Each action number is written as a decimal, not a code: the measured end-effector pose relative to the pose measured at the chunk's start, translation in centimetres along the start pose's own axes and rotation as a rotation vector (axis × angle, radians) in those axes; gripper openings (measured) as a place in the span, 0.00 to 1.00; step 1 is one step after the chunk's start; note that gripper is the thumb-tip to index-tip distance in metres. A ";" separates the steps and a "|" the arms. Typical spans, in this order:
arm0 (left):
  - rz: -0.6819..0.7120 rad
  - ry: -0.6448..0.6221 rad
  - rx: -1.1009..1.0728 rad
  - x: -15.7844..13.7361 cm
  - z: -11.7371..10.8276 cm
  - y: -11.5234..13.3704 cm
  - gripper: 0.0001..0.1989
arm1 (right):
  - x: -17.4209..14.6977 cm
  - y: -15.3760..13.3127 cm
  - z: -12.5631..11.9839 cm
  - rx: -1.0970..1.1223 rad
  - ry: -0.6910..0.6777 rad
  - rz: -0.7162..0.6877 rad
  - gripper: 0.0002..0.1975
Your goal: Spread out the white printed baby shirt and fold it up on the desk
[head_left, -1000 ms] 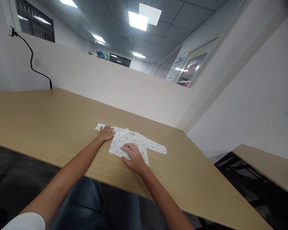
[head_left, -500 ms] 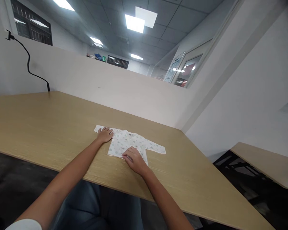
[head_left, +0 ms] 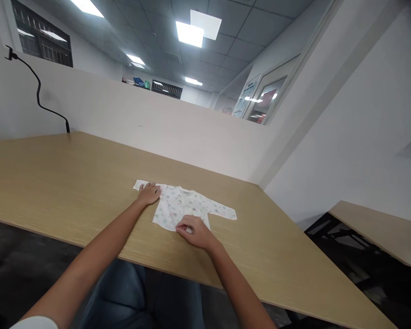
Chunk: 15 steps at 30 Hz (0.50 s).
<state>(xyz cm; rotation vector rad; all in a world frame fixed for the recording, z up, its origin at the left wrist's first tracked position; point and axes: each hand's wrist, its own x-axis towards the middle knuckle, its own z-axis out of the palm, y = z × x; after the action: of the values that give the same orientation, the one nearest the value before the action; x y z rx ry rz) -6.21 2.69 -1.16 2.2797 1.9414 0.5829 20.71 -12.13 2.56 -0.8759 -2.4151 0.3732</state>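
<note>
A small white long-sleeved baby shirt (head_left: 171, 205) with a fine print lies spread on the wooden table (head_left: 89, 192), its neckline away from me. My left hand (head_left: 149, 193) rests flat on the left sleeve near the shoulder, fingers spread, covering part of it. At the bottom hem, my right hand (head_left: 194, 230) pinches the fabric between thumb and fingers, hiding part of the lower edge. The right sleeve stretches out flat, untouched by either hand.
Behind the table stands a low white partition (head_left: 164, 132). A black gooseneck holder (head_left: 39, 91) rises at the far left corner. Another table (head_left: 380, 228) is off to the right, beside a white wall (head_left: 349, 137).
My right hand has moved slightly down and right at the hem, its fingers now closed in a pinch on the fabric. My left hand stays on the sleeve.
</note>
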 end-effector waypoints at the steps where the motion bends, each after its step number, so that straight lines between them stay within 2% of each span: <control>1: 0.002 -0.003 -0.002 0.0 0.0 0.0 0.26 | -0.1 0.1 -0.3 0.003 -0.004 0.032 0.05; 4: 0.001 -0.017 -0.006 0.1 0.1 -0.2 0.27 | -0.6 0.7 -1.1 -0.003 -0.013 0.108 0.03; 8: -0.001 -0.018 -0.010 0.1 0.2 -0.3 0.28 | -1.1 1.3 -1.8 -0.053 -0.027 0.126 0.09; 15: -0.019 -0.029 -0.003 0.3 0.2 -0.3 0.27 | -1.4 1.2 -1.6 -0.172 -0.021 0.193 0.08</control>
<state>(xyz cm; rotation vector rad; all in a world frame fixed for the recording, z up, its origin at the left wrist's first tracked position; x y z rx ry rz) -6.37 3.04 -1.39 2.2531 1.9456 0.5471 23.08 -12.06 2.80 -1.1911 -2.4156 0.2492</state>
